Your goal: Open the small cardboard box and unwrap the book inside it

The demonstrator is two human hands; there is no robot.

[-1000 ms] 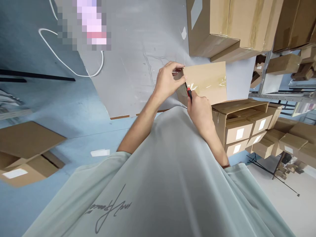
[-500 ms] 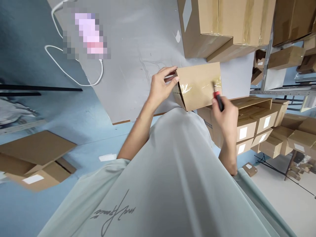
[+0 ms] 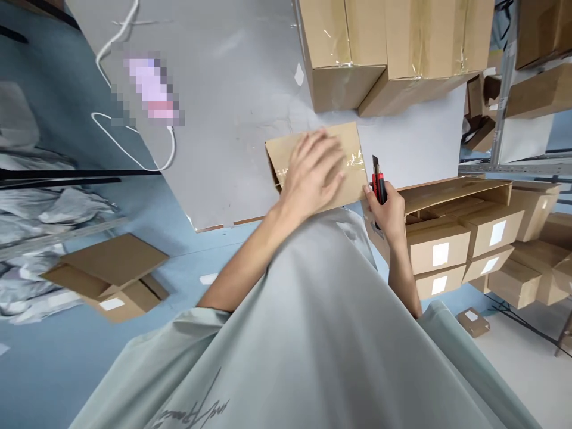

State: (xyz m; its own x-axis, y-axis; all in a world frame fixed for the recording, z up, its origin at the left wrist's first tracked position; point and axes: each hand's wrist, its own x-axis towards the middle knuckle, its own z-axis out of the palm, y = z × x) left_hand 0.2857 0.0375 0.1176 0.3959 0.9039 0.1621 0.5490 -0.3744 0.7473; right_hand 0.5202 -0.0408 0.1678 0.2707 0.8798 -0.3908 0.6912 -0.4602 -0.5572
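Note:
A small taped cardboard box (image 3: 353, 140) lies near the table's front edge, in front of my body. Across its top is my left hand (image 3: 315, 167), fingers stretched out and slightly smeared by motion. Clear tape shows on both sides of that hand. My right hand (image 3: 388, 208), at the box's right end, is closed around a red and black utility knife (image 3: 379, 186). The knife's dark blade points away from me, apart from the box top. The thumb of that hand is close to the box's right corner.
Large taped cartons (image 3: 429, 42) stand at the back right of the grey table (image 3: 214, 149). An open carton (image 3: 460, 196) holding smaller labelled boxes is at the right. A white cable (image 3: 172, 149) lies at the left. Another open carton (image 3: 116, 268) sits on the floor at left.
My left hand has moved from the box's left edge onto its top. My right hand has drawn the knife off the tape to the box's right end. The view has shifted.

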